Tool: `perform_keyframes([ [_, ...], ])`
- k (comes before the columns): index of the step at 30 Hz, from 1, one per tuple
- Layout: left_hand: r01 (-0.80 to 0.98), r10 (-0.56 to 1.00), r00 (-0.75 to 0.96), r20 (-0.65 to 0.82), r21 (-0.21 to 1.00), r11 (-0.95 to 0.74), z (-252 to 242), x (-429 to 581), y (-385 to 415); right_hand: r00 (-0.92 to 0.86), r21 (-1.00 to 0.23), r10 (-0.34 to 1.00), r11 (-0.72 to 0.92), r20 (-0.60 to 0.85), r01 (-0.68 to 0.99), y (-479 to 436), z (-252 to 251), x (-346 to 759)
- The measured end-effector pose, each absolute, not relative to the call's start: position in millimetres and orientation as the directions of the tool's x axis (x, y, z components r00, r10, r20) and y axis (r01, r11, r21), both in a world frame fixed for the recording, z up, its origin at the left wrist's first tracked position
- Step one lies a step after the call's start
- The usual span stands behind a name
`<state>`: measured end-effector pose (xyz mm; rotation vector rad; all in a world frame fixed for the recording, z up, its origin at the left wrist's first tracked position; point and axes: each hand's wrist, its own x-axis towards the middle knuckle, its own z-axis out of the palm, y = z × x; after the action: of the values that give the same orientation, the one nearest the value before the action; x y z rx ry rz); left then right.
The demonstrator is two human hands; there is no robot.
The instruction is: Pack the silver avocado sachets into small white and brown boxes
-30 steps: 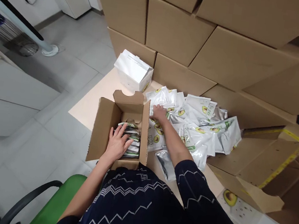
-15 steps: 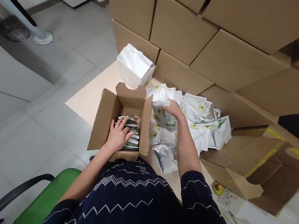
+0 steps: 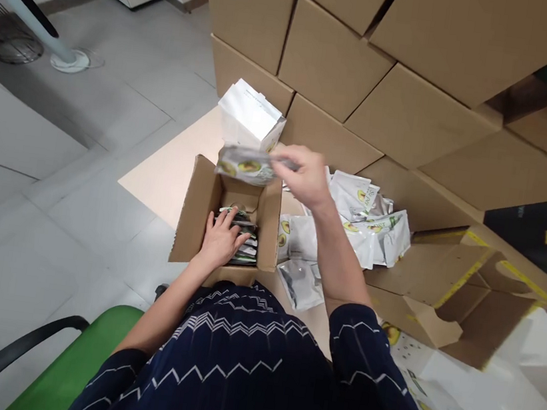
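My right hand (image 3: pixel 302 174) grips one end of a white packet with avocado pictures (image 3: pixel 247 165), blurred by motion, above the far side of an open cardboard box (image 3: pixel 195 215). Inside that box, several packets (image 3: pixel 248 250) stand in a row. My left hand (image 3: pixel 221 238) rests on them with its fingers spread. More silvery-white packets (image 3: pixel 362 240) lie in a loose pile on the table to the right of the box, and one silver packet (image 3: pixel 300 284) lies nearer my body.
A white carton (image 3: pixel 249 118) stands behind the box. Stacked cardboard boxes (image 3: pixel 333 58) form a wall at the back. An open cardboard box (image 3: pixel 444 288) lies at the right. A green chair (image 3: pixel 81 361) is at the lower left.
My right hand has lifted a packet from the pile and moved it up and left to above the box. My left hand remains on the packets in the box. The view has shifted slightly.
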<state>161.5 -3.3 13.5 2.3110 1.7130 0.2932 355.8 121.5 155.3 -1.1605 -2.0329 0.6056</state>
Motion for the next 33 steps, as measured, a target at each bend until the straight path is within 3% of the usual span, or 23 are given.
perform_keyframes([
  [3,0.905,0.959,0.284,0.015,0.325,-0.273,15,162,-4,-0.526,-0.503,0.849,0.473,0.043,0.723,130,130,328],
  [6,0.898,0.963,0.267,0.019,0.358,-0.256,14,163,-4,-0.523,-0.309,0.840,0.465,-0.140,0.830,132,114,309],
  [10,0.890,0.965,0.261,0.028,0.379,-0.252,11,163,-4,-0.504,-0.227,0.831,0.457,-0.237,0.860,133,107,296],
  [16,0.901,0.962,0.271,0.004,0.350,-0.256,13,164,-3,-0.434,-0.105,0.662,0.476,-0.610,0.873,141,92,277],
  [23,0.903,0.969,0.246,0.027,0.358,-0.239,14,162,-3,-0.563,-0.159,0.609,0.588,-0.559,0.793,137,94,273],
  [33,0.919,0.961,0.274,-0.023,0.302,-0.255,18,165,0,-0.552,-0.185,0.571,0.574,-0.607,0.798,132,97,281],
])
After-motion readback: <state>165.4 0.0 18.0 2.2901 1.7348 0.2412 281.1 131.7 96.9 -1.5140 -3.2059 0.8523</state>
